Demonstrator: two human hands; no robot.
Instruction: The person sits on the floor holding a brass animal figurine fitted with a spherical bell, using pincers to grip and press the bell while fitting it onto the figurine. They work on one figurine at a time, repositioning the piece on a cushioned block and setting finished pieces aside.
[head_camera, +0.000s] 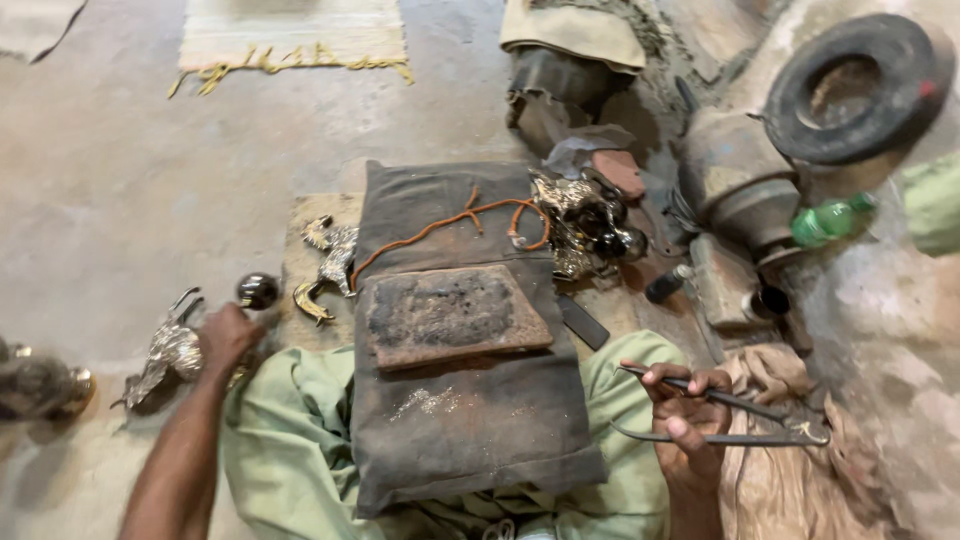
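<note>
My left hand (228, 336) reaches to the floor at the left and closes on a shiny metal bird-shaped figure (168, 352). A small dark metal ball (259, 290) lies just beyond that hand. My right hand (685, 425) grips long metal tongs (745, 420) at the lower right, their tips pointing right. Between my arms a dark cloth pad (470, 420) covers my lap, and a flat rusty block (450, 315) rests on it. Another brass figure (330, 265) lies beside the pad.
A cluster of metal figures (585, 225) and an orange cord (450, 222) sit at the pad's far end. A black tyre (850, 85), a clay pot (740, 180) and a green bottle (830, 220) stand at the right. A woven mat (290, 40) lies far ahead.
</note>
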